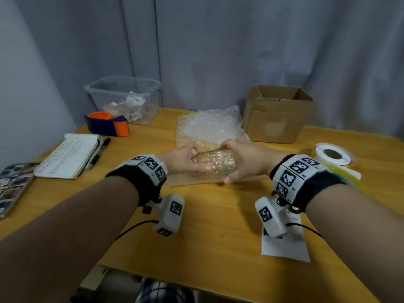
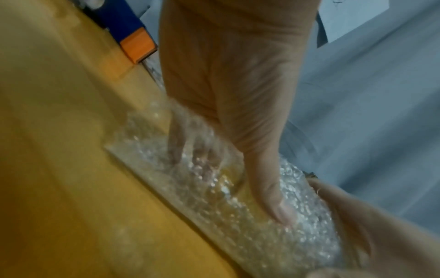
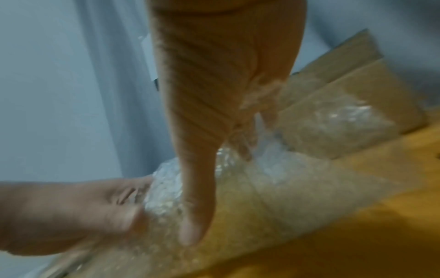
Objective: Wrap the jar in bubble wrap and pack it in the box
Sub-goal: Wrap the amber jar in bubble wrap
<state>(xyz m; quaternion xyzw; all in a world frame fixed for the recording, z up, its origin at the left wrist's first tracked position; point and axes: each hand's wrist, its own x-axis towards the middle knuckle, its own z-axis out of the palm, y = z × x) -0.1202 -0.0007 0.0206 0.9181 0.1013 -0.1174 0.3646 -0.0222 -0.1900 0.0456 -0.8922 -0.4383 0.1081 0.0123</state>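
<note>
The jar (image 1: 215, 166) lies on its side at the table's middle, rolled inside the near end of a bubble wrap sheet (image 1: 209, 127) that spreads away towards the curtain. My left hand (image 1: 197, 159) grips its left end, thumb on top. My right hand (image 1: 235, 164) grips its right end, thumb on the near side. In the left wrist view my fingers (image 2: 181, 148) show through the wrap beside the roll (image 2: 297, 235). In the right wrist view my thumb (image 3: 192, 225) presses the roll (image 3: 164, 197). The open cardboard box (image 1: 277, 114) stands at the back right.
On the wooden table (image 1: 218, 226) a clear plastic bin (image 1: 124, 99) and a blue-orange tape dispenser (image 1: 107, 124) stand at the back left. A notebook (image 1: 70, 156), pen (image 1: 99, 153) and phone (image 1: 13, 186) lie left. A label roll (image 1: 333, 155) and a paper slip (image 1: 284, 246) lie right.
</note>
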